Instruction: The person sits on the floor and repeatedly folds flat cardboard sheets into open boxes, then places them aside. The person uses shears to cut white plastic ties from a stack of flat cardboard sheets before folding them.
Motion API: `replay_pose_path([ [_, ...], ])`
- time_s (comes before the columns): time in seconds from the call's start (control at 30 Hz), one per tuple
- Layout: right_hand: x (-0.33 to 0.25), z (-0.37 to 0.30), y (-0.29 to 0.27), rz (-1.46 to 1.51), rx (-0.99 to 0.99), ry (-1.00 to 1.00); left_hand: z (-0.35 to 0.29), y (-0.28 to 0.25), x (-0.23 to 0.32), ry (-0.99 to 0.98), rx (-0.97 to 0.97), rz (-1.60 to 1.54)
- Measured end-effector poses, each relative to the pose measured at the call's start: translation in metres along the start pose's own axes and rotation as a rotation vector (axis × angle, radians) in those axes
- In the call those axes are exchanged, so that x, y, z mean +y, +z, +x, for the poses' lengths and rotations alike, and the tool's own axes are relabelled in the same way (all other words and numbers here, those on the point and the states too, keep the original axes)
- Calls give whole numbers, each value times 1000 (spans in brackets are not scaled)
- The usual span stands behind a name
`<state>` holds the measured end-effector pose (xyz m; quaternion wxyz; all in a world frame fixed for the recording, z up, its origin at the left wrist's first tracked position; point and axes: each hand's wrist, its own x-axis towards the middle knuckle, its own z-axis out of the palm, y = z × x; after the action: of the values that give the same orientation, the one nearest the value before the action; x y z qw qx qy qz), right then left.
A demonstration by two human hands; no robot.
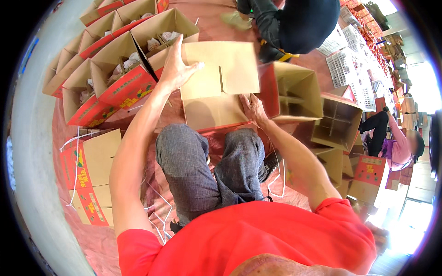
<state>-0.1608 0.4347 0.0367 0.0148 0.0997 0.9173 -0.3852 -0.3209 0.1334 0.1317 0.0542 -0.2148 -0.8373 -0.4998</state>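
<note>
Left of an open red-and-tan cardboard box point(270, 89), a slotted, flat tan cardboard sheet point(202, 53) is sitting, apparently light and stiff, likely creasing if bent, best taken by its edges. On the side away from that box, a bare left hand point(177, 69) is spreading its grip wide, thumb crossing the sheet's face; toward the box, a bare right hand point(252, 109) is touching the lower edge, its hold impossible to tell.

Yellow characters point(83, 176) on the red panels of a flattened carton point(103, 156) at left, yellow lettering point(129, 102) along the red wall of an open divided carton point(115, 95) upper left, smaller dark row point(123, 85) above it illegible, similar yellow print point(369, 168) on a red-faced carton point(363, 189) at right.
</note>
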Motion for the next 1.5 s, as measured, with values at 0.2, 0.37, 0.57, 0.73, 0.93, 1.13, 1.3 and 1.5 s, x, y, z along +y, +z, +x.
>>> replay_pose_path([
  [0.2,-5,1,2,76,7,-8,15,3,6,33,35,621],
  [0.37,2,2,7,78,74,-64,14,-5,23,296,192,939],
  [0.57,-3,-5,11,98,19,6,46,-6,21,244,-369,895],
  [0.73,5,-6,6,28,28,-16,54,-2,33,213,-601,754],
  [0.93,-64,55,-39,-209,458,-543,47,-1,29,153,-570,734],
  [1.13,-87,119,-54,-318,298,-765,36,4,25,237,-431,701],
  [1.3,-83,110,-43,-408,447,-834,20,8,31,195,-408,744],
  [1.5,-69,81,-38,-303,375,-748,-4,16,27,319,-317,807],
])
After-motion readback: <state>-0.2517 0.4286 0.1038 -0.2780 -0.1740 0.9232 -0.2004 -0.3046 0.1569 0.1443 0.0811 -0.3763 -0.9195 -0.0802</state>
